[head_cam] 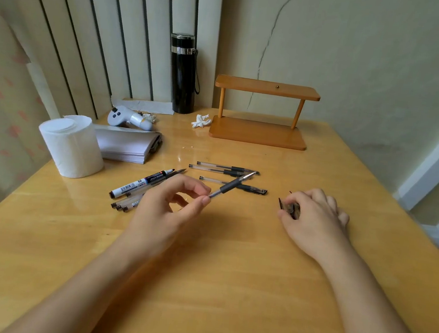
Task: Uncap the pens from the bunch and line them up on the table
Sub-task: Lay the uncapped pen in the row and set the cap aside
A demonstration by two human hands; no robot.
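The left hand [171, 204] pinches an uncapped gel pen [231, 185] by its rear barrel between thumb and forefinger; the pen's long axis runs up and to the right, its metal tip aimed toward the row of laid-out pens [228, 174] just beyond it. That row holds 3 pens, lying roughly parallel and left-to-right on the table [227, 289]; the nearest of them [234, 185] appears to keep its dark cap, though the held pen crosses it and blurs the reading. The right hand [313, 217] rests on the table, fingers curled around a small clutch of dark caps [291, 209], well apart from the row. The bunch of pens not yet handled [140, 188] lies just left of the left hand, partly hidden by its wrist.

Judged from this, the coming move is a placement; the held pen must swing from its diagonal to match the row's horizontal line, and the left hand, being nearer and already holding it, is the one placed to do so.
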